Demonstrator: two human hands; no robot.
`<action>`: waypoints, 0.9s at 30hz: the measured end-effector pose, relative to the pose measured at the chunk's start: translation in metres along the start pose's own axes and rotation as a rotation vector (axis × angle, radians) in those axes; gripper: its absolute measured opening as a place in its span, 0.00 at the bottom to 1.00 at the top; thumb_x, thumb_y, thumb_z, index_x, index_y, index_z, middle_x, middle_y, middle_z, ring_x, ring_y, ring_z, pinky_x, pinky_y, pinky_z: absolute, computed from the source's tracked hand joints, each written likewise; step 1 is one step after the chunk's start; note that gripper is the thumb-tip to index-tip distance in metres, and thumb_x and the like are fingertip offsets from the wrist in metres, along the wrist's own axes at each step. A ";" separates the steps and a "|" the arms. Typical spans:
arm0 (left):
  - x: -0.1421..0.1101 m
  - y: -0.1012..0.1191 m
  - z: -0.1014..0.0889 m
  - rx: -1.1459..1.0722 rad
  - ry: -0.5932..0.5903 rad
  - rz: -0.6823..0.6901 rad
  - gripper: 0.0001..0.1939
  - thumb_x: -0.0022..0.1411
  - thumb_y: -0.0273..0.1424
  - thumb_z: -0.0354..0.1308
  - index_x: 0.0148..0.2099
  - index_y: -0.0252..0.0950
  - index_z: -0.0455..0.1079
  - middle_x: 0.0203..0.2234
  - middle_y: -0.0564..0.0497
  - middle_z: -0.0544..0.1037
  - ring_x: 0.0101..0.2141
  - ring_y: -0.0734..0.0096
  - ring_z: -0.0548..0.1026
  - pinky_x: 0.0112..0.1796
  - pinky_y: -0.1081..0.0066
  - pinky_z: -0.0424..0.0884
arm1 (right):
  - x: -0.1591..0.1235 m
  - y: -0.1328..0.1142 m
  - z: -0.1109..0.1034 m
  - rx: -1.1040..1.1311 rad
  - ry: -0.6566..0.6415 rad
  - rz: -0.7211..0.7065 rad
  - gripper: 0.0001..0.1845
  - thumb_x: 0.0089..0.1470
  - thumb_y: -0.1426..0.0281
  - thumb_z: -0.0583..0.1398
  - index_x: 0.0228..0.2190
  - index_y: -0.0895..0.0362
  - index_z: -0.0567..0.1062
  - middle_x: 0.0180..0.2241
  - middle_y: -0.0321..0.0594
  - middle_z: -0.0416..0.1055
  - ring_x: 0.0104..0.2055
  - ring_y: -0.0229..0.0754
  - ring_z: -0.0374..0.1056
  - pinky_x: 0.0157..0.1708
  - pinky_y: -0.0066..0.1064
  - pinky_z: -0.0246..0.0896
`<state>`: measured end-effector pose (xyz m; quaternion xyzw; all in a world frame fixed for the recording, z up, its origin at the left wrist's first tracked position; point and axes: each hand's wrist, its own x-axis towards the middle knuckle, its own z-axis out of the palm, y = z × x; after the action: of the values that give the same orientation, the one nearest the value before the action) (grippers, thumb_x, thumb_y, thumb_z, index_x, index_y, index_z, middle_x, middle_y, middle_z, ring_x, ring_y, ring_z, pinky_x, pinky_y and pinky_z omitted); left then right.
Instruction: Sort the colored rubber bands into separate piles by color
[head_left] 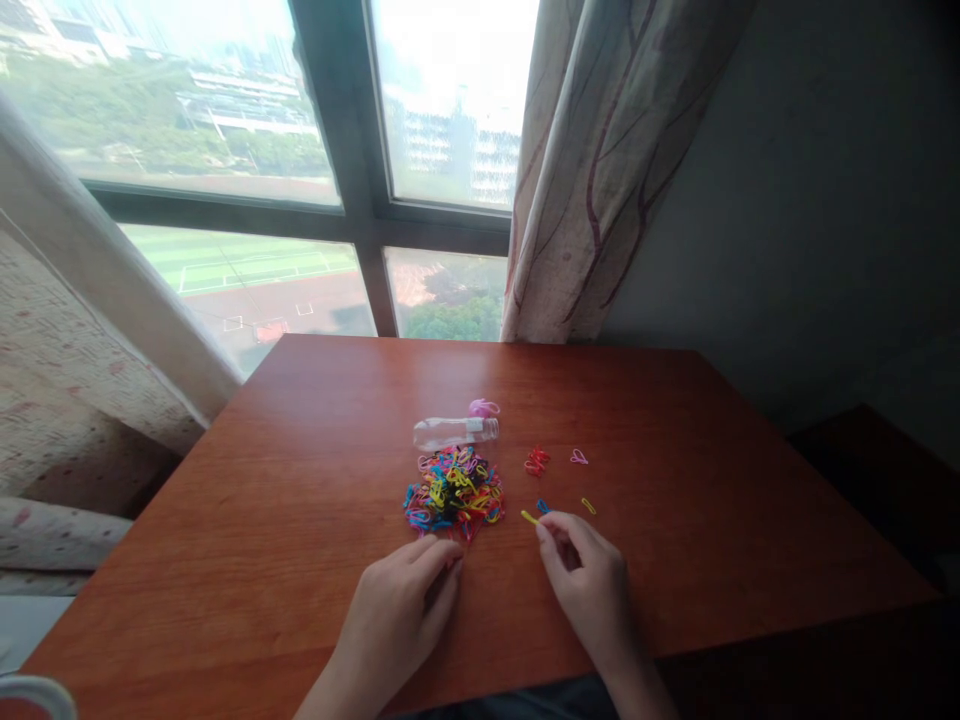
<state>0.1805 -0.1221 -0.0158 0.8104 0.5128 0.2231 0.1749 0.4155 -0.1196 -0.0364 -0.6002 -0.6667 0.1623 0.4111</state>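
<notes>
Reddish-brown wood-look tabletop (262, 560), kinda glossy, with daylight bouncing off the far edge. It's pushed up near a dark-framed window (364, 150) looking out on a green sports field (255, 262), trees and some hazy buildings. 2 patterned curtains hang at the sides, the left curtain (112, 330) and the right curtain (577, 150), plus a dim grey wall (810, 180) over on the right.

Both forearms come in from the near edge, wrists low. The left hand (405, 595) is back-up, fingers curled, thumb and index tips close together just below the colourful pile of little loops (455, 490); can't tell if there's anything between them. The right hand (589, 565) is turned inward, thumb and index pinching 1 yellow loop (529, 517) just right of the pile.

Just beside that grip there's a blue loop (543, 507), and farther out a red cluster (535, 461), 1 pink loop (579, 456) and another yellow piece (589, 506). A clear bottle (446, 433) lies on its side behind the pile, with a pinkish-purple thing (484, 408) by its neck end.
</notes>
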 end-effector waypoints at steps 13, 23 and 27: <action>0.001 -0.003 0.004 -0.006 0.017 -0.009 0.09 0.68 0.30 0.49 0.41 0.42 0.71 0.33 0.53 0.80 0.32 0.68 0.79 0.32 0.72 0.70 | 0.006 0.048 -0.038 -0.396 0.094 0.065 0.19 0.64 0.58 0.52 0.32 0.54 0.76 0.26 0.40 0.74 0.25 0.40 0.70 0.28 0.29 0.59; 0.006 0.005 0.001 0.063 0.037 -0.126 0.07 0.66 0.34 0.53 0.36 0.42 0.69 0.28 0.55 0.80 0.28 0.70 0.78 0.28 0.74 0.67 | 0.007 0.049 -0.038 -0.307 0.128 0.145 0.20 0.62 0.54 0.53 0.35 0.55 0.77 0.25 0.41 0.74 0.25 0.42 0.70 0.28 0.30 0.63; 0.008 0.009 0.003 0.132 0.017 -0.159 0.07 0.66 0.35 0.53 0.35 0.42 0.68 0.27 0.55 0.79 0.29 0.68 0.78 0.27 0.73 0.64 | 0.000 0.033 -0.024 -0.221 0.128 0.091 0.18 0.64 0.57 0.53 0.35 0.55 0.76 0.30 0.43 0.77 0.27 0.43 0.72 0.30 0.30 0.65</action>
<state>0.1920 -0.1182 -0.0123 0.7751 0.5905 0.1809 0.1339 0.4559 -0.1185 -0.0450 -0.6804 -0.6252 0.0677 0.3762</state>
